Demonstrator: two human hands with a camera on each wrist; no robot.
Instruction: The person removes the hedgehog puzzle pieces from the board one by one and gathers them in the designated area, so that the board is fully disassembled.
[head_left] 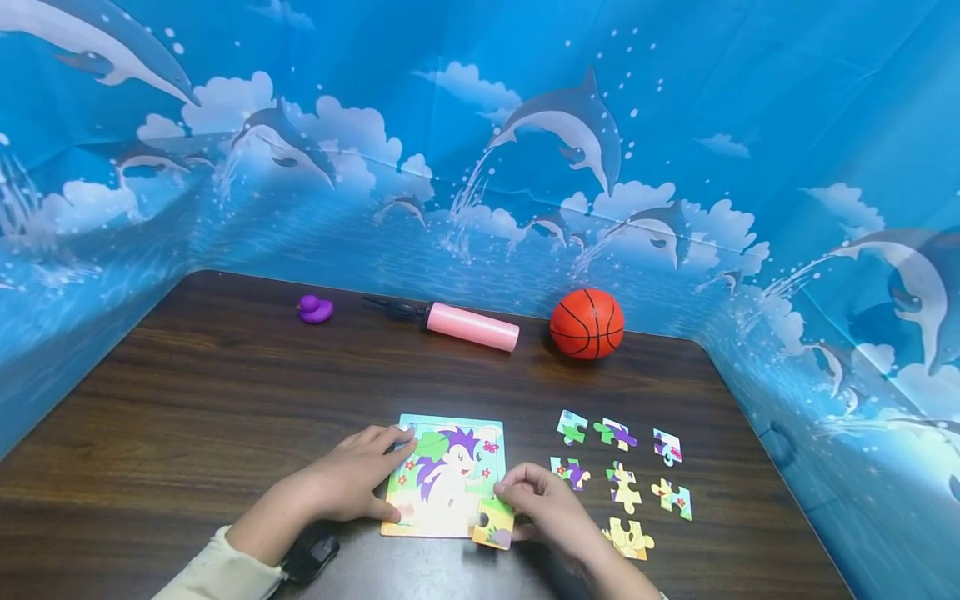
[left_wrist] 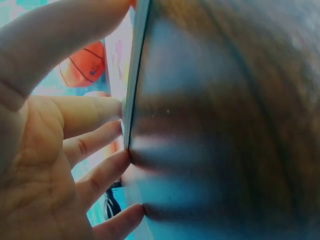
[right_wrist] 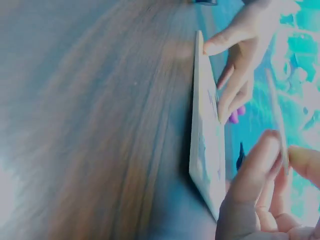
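A square puzzle board with a purple-haired hedgehog picture lies flat on the table. My left hand rests at its left side, fingers spread, thumb and fingertips touching the board's edge in the left wrist view. Over the board's lower right corner, my right hand pinches a green and yellow puzzle piece between thumb and finger. That piece appears edge-on, raised off the board, in the right wrist view. Several loose puzzle pieces, one of them a yellow piece, lie to the right of my right hand.
Along the back of the dark wooden table sit a purple rubber duck, a pink hand pump and an orange toy basketball. A blue dolphin-print curtain surrounds the far side and both flanks.
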